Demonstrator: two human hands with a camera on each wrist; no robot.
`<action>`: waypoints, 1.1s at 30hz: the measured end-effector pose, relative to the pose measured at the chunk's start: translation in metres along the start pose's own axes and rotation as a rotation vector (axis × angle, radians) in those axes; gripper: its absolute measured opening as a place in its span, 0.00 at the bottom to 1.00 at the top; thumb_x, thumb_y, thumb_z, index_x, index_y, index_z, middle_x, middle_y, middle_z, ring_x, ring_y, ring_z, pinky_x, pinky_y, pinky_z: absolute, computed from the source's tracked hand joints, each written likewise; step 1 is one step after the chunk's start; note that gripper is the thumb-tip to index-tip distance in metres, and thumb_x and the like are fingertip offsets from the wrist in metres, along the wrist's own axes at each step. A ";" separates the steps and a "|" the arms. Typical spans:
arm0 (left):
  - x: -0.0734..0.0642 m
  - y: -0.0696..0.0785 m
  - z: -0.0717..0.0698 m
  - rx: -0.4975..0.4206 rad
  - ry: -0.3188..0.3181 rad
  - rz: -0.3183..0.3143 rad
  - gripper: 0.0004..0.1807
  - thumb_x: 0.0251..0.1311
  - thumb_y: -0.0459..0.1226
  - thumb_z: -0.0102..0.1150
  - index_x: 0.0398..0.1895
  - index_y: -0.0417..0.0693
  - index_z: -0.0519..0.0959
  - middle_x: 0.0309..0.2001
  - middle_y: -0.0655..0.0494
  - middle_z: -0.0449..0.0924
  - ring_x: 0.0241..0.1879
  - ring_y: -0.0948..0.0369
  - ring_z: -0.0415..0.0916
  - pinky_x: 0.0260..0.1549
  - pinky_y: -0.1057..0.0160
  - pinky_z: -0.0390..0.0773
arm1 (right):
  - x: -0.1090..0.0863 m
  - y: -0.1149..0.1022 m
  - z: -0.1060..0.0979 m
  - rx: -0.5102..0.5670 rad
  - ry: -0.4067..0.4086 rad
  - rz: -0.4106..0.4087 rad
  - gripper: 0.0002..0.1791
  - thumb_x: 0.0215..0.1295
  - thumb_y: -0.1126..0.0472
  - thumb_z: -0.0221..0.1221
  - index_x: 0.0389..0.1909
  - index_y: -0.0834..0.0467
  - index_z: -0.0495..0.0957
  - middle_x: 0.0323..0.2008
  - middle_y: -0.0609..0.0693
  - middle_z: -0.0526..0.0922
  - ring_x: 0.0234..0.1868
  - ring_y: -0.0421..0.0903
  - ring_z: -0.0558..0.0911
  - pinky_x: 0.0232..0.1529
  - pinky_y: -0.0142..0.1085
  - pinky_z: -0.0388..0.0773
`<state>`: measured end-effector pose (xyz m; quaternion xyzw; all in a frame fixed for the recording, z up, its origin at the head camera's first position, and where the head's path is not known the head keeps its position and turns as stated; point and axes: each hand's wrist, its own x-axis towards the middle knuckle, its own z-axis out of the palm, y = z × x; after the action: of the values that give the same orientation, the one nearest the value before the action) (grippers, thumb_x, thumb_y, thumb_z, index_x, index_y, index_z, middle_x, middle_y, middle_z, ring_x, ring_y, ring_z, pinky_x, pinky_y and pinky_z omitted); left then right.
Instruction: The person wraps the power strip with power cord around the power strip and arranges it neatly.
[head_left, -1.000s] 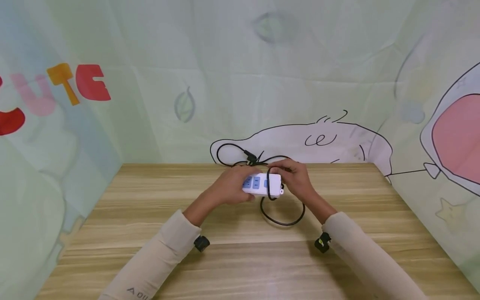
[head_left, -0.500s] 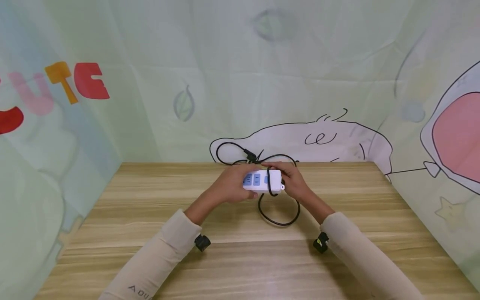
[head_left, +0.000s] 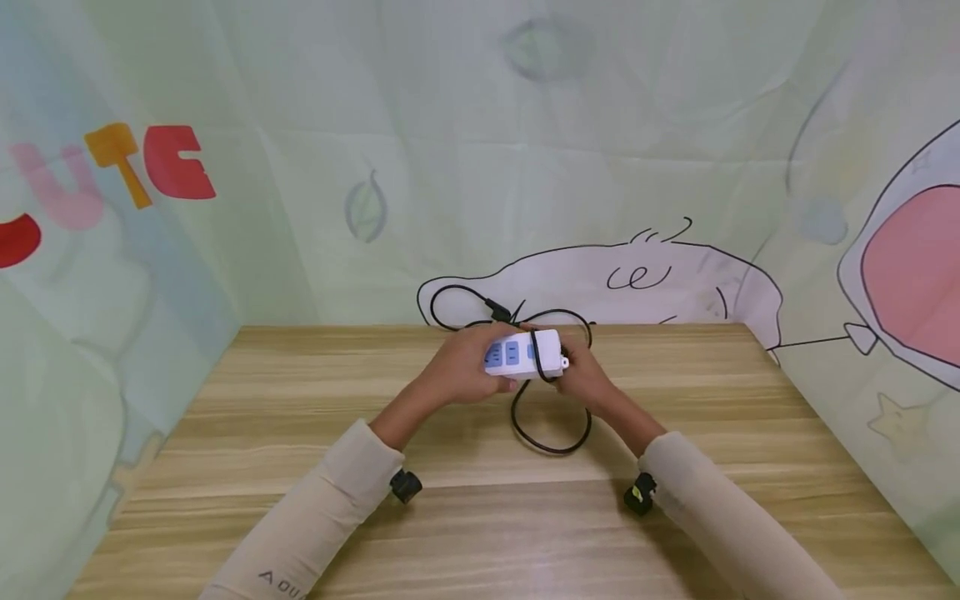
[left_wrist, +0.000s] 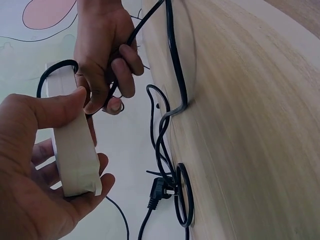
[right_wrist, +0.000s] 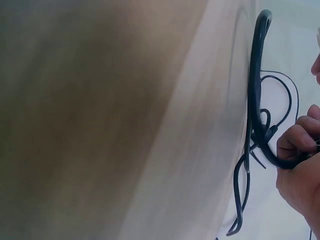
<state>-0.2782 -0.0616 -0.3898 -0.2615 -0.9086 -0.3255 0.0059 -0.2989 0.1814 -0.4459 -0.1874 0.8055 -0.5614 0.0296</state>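
A white power strip [head_left: 551, 350] with blue sockets is held above the table in my left hand [head_left: 461, 367], thumb on one side and fingers on the other. Its black cord [head_left: 551, 451] crosses over the strip near the right end. My right hand [head_left: 588, 379] is beside that end, partly hidden behind it in the head view. In the left wrist view, the curled fingers of the right hand [left_wrist: 102, 55] grip the cord. The right wrist view shows the cord [right_wrist: 256, 90] running in a bend into the right hand [right_wrist: 300, 175]. Below the strip hangs a loop of cord.
The cord's black plug [head_left: 498, 310] lies with several loose coils at the back edge of the wooden table [head_left: 300, 467]. A printed cloth backdrop [head_left: 300, 167] rises behind and along both sides. Dark wrist cameras [head_left: 406, 485] sit below the sleeves.
My right hand has moved slightly down and left, behind the strip's right end. The strip has risen a little and tilted. The hanging cord loop has narrowed and shifted left.
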 end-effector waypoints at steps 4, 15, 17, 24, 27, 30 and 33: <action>-0.002 0.000 -0.001 0.005 0.024 -0.017 0.40 0.57 0.41 0.84 0.76 0.54 0.81 0.63 0.49 0.89 0.51 0.52 0.82 0.53 0.49 0.80 | -0.002 -0.003 0.006 0.060 -0.004 0.107 0.40 0.65 0.80 0.47 0.81 0.64 0.72 0.35 0.51 0.79 0.30 0.43 0.72 0.27 0.32 0.68; -0.004 -0.002 -0.003 0.001 0.055 -0.021 0.38 0.58 0.42 0.82 0.74 0.52 0.81 0.59 0.49 0.90 0.49 0.52 0.82 0.52 0.50 0.81 | -0.009 -0.012 0.020 0.131 0.024 0.167 0.17 0.74 0.75 0.44 0.54 0.71 0.79 0.35 0.56 0.83 0.20 0.38 0.65 0.25 0.32 0.63; -0.004 -0.001 -0.003 0.005 0.059 -0.027 0.38 0.59 0.42 0.82 0.74 0.51 0.81 0.59 0.49 0.90 0.49 0.53 0.82 0.51 0.50 0.81 | -0.010 -0.013 0.023 0.153 0.015 0.179 0.17 0.76 0.73 0.43 0.53 0.70 0.79 0.36 0.57 0.82 0.20 0.38 0.63 0.24 0.31 0.62; -0.006 -0.001 -0.005 0.038 0.069 -0.038 0.39 0.60 0.44 0.81 0.76 0.50 0.79 0.62 0.48 0.89 0.49 0.53 0.82 0.51 0.50 0.81 | -0.014 -0.019 0.027 0.218 -0.018 0.221 0.17 0.85 0.68 0.38 0.52 0.71 0.75 0.34 0.52 0.78 0.20 0.39 0.61 0.23 0.32 0.58; -0.005 -0.002 -0.006 0.056 0.074 -0.029 0.40 0.60 0.44 0.81 0.77 0.50 0.79 0.64 0.48 0.89 0.50 0.53 0.82 0.53 0.49 0.81 | -0.016 -0.021 0.029 0.237 -0.026 0.240 0.17 0.87 0.66 0.38 0.55 0.69 0.76 0.34 0.50 0.77 0.20 0.38 0.61 0.23 0.32 0.57; -0.005 -0.003 -0.006 0.061 0.074 -0.016 0.40 0.59 0.43 0.82 0.76 0.50 0.80 0.63 0.48 0.89 0.49 0.52 0.83 0.52 0.49 0.82 | -0.018 -0.022 0.029 0.250 -0.028 0.256 0.18 0.90 0.64 0.39 0.61 0.65 0.77 0.36 0.48 0.77 0.20 0.38 0.61 0.24 0.32 0.57; -0.004 -0.003 -0.006 0.062 0.069 -0.009 0.39 0.59 0.43 0.81 0.75 0.51 0.81 0.62 0.49 0.90 0.49 0.53 0.83 0.52 0.50 0.81 | -0.019 -0.023 0.030 0.246 -0.024 0.262 0.19 0.91 0.62 0.40 0.65 0.63 0.77 0.37 0.48 0.77 0.20 0.38 0.61 0.24 0.32 0.58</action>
<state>-0.2773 -0.0691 -0.3874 -0.2459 -0.9187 -0.3059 0.0440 -0.2677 0.1539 -0.4392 -0.0824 0.7479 -0.6447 0.1348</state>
